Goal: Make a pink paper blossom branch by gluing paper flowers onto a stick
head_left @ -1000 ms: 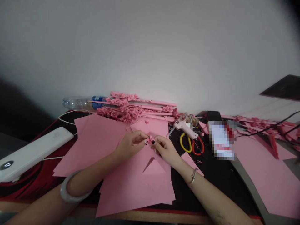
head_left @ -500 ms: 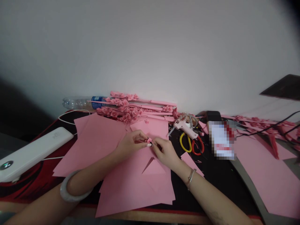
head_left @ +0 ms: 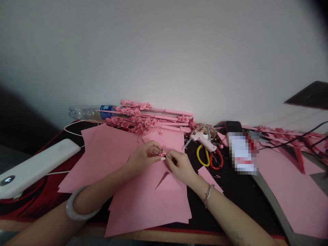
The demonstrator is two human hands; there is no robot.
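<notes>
Sheets of pink paper (head_left: 102, 157) lie left of centre; mid-frame, the left hand (head_left: 142, 156) pinches a small paper flower (head_left: 162, 154) between nearly closed fingers. Just right, the right hand (head_left: 181, 167) bunches its fingers at the flower's edge, grip unclear. Petal shaping seems in hand; the next move calls for light, steady pressure.

The left hand (head_left: 145, 155) and right hand (head_left: 180, 165) are pinching a small pink paper piece (head_left: 162, 154), apparently folded, though fingers are partly hiding it. Pink sheets (head_left: 146, 212) are lying below. Paper flower stems (head_left: 143, 123) are resting along the far wall (head_left: 164, 61), a clear bottle (head_left: 84, 112) lying to their left. A glue gun (head_left: 205, 141) is lying right of the hands, beside looped yellow and red handles (head_left: 198, 155); a long white device (head_left: 38, 167) is occupying the left.
</notes>
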